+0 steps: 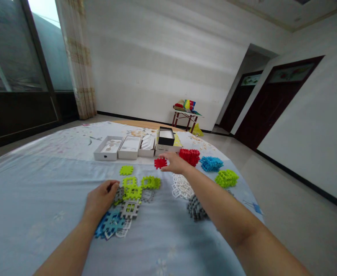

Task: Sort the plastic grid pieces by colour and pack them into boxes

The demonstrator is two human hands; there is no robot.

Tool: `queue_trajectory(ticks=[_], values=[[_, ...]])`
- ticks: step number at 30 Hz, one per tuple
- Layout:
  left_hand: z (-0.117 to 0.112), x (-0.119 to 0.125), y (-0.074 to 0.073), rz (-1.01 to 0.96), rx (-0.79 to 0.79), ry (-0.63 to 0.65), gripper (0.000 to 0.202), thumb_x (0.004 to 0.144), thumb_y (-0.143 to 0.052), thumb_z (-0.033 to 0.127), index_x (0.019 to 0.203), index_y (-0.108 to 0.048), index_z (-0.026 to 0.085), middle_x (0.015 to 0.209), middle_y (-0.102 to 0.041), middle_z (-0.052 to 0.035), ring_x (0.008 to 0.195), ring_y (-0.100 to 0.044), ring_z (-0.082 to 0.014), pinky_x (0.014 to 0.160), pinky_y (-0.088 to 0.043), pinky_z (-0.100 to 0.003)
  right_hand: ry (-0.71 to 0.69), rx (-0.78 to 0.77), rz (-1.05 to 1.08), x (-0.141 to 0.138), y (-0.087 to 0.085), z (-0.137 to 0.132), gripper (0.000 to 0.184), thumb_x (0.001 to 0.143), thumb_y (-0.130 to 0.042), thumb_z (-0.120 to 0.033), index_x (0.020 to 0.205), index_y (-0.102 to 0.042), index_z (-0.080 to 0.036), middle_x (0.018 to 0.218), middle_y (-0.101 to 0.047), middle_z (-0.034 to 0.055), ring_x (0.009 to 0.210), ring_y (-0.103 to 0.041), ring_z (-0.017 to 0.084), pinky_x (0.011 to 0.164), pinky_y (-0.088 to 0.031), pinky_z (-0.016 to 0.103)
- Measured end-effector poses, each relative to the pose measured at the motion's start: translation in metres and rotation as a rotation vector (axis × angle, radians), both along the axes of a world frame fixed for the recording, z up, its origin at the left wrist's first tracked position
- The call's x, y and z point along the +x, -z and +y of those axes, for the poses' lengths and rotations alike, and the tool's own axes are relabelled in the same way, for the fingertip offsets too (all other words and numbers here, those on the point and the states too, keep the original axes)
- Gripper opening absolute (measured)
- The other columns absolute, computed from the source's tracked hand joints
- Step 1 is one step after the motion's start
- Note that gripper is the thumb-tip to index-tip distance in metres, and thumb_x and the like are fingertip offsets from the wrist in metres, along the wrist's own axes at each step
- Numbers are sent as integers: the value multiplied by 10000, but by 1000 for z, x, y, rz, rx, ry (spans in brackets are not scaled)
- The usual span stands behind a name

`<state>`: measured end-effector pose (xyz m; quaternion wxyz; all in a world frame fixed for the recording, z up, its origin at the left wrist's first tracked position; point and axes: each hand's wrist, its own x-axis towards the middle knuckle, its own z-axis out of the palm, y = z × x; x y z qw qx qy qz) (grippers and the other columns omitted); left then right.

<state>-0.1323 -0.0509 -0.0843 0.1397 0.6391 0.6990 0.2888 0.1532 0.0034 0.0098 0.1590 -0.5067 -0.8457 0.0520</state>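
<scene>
1. Red tile (158,163): one, at the centre of the frame, gripped by its right edge, which seems to leave the toothed far side free. Whether it touches the cloth (56,199) cannot be told.
2. Right hand (173,162): one; thumb and fingers pinch the tile. The arm crosses from the lower right, presumably because the tile lies out towards the boxes.
3. Left hand (101,196): one, left of centre; fingers curled inward. Whether they pinch anything cannot be told. It rests close against the mixed pile (130,209), perhaps to steady it.
4. Heaps, right of centre: five, one per colour, probably kept apart for easy picking. Red heap (189,156), blue heap (211,163), green heap (226,178), white heap (181,187), grey heap (195,209), the last partly behind the forearm. Pieces overlap; no count.
5. Mixed pile: one, left of centre; green, grey, blue and white pieces overlapping, number not countable.
6. Lone green tile (126,170): one, apart, above that pile.
7. White boxes (128,155): four, in a row at upper centre, seemingly set back to free the near cloth.
8. Black box (166,141): one, on the rightmost white box, perhaps stacked to save room.
</scene>
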Motion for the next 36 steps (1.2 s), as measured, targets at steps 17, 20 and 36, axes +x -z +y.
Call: queue_trajectory(ticks=[17, 20, 36], values=[[7, -3, 6, -3, -5, -18, 378, 788, -407, 452, 935, -682, 238, 916, -732, -40, 857, -660, -237, 728, -478, -292, 475, -69, 67, 138, -17, 63, 574, 650, -731, -223, 1199, -572, -175, 1074, -649, 70, 915, -621, 172, 763, -482, 260], [5, -2, 4, -13, -11, -20, 374, 785, -410, 452, 932, -682, 242, 921, -732, -32, 862, -661, -232, 720, -478, -285, 437, -84, 57, 131, -16, 68, 580, 623, -749, -210, 1180, -589, -206, 1101, -644, 56, 942, -618, 179, 797, -476, 273], [-3, 4, -4, 9, -5, 1, 372, 819, -387, 427, 969, -669, 236, 976, -720, -40, 917, -644, -215, 775, -453, -275, -144, 33, 69, 8, 2, -49, 346, 787, -628, -272, 1116, -603, -168, 1146, -609, 103, 1112, -529, 205, 980, -373, 367]])
